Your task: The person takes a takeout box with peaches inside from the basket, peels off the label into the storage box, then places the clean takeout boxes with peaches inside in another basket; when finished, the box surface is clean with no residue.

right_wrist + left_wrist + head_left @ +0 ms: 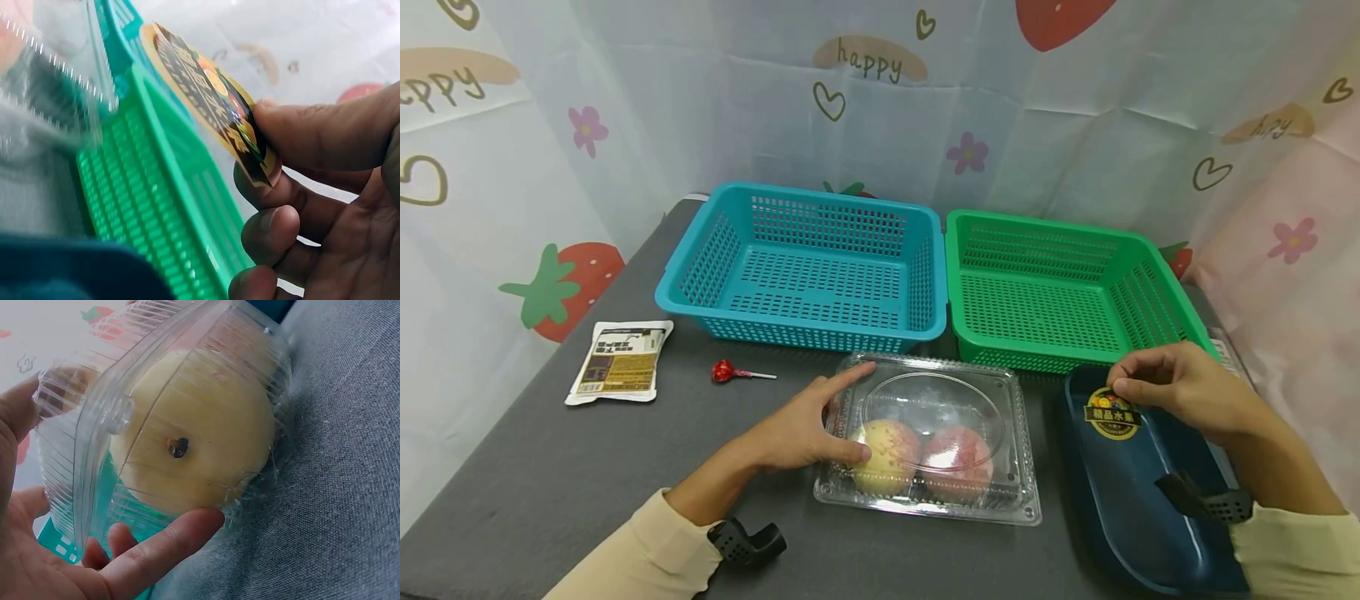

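A clear plastic clamshell box (1018, 450) with two peaches (883, 458) inside sits on the table, lid closed. My left hand (801, 425) rests at its left side, thumb and index finger spread along the lid's edge. In the left wrist view, the thumb (169, 550) lies near the pale peach (206, 425), seen through the ribbed wall. My right hand (1195, 392) pinches a gold-and-black sticker (1112, 421) printed with fruit, between thumb and fingers, above a dark blue tray (1150, 492). The right wrist view shows the sticker (215, 94) nearly edge-on.
Behind the box stand a blue basket (820, 333) and a green basket (1030, 354), side by side. A red lollipop (724, 372) and a white-and-gold packet (620, 362) lie to the left. A printed curtain (880, 150) hangs behind the grey table (625, 483).
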{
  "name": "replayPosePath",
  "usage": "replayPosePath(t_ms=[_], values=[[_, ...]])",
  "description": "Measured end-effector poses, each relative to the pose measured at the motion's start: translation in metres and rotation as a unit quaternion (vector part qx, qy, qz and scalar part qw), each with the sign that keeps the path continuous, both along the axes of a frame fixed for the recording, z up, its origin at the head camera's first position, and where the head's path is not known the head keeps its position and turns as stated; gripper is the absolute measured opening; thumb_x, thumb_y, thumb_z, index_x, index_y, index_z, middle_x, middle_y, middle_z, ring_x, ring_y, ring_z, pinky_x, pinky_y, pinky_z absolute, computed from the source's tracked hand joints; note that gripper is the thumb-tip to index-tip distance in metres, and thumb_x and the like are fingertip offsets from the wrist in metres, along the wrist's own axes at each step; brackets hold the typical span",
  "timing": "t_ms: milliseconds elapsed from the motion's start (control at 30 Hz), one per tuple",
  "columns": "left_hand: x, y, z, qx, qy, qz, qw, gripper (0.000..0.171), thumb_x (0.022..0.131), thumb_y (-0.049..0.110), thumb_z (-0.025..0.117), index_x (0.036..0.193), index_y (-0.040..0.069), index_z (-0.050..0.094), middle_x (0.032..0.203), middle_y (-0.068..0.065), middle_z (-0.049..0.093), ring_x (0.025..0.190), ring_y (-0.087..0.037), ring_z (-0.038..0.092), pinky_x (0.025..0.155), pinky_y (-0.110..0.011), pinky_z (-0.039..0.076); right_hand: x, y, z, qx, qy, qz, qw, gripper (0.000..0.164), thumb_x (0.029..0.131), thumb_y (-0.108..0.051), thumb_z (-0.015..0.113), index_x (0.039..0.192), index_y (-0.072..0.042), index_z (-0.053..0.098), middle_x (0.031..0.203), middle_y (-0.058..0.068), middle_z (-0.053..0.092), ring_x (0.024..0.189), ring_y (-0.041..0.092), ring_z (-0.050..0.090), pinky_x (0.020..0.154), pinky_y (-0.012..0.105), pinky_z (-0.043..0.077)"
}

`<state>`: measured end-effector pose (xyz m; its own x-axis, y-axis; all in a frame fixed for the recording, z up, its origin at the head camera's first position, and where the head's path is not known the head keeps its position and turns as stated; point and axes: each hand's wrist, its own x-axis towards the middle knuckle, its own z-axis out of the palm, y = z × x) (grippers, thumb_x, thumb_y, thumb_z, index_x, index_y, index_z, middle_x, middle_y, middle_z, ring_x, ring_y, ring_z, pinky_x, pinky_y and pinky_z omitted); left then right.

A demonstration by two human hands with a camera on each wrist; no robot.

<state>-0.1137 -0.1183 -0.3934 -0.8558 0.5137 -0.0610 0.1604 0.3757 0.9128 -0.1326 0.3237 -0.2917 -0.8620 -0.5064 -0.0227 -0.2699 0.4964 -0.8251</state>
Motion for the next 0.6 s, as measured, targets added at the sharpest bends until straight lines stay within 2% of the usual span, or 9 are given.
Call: replayPosePath(t_ms=[300, 500, 600], values=[[0.0, 0.0, 0.001, 0.007, -0.006, -0.002, 1.0, 0.097, 0.069, 0.035, 0.085, 0.151, 0.032, 0.032, 0.116, -0.014, 0.04, 0.096, -0.029, 0.04, 0.076, -0.041, 0.04, -0.009, 0.028, -0.022, -0.018, -0.059, 0.034, 0.997, 0.011, 0.096, 0.005, 0.053, 0.094, 0.007, 0.064, 0.083, 0.007, 0.066, 0.074, 0.016, 0.062, 0.069, 0.03, 0.053], [0.0, 0.001, 0.002, 0.025, -0.019, 0.001, 0.9995, 0.097, 0.069, 0.032, 0.085, 0.151, 0.031, 0.033, 0.134, -0.017, 0.036, 0.114, -0.032, 0.037, 0.092, -0.05, 0.039, -0.014, 0.04, -0.039, -0.018, -0.099, 0.047, 0.994, 0.012, 0.097, 0.002, 0.053, 0.096, 0.007, 0.064, 0.082, 0.006, 0.066, 0.071, 0.015, 0.062, 0.063, 0.033, 0.053], [0.0, 0.0, 0.002, 0.035, -0.027, 0.001, 0.999, 0.096, 0.07, 0.03, 0.085, 0.151, 0.031, 0.034, 0.143, -0.018, 0.031, 0.122, -0.035, 0.034, 0.096, -0.053, 0.036, -0.016, 0.045, -0.047, -0.007, -0.117, 0.039, 0.992, 0.013, 0.098, 0.0, 0.053, 0.096, 0.008, 0.063, 0.082, 0.005, 0.066, 0.072, 0.015, 0.062, 0.064, 0.033, 0.053]])
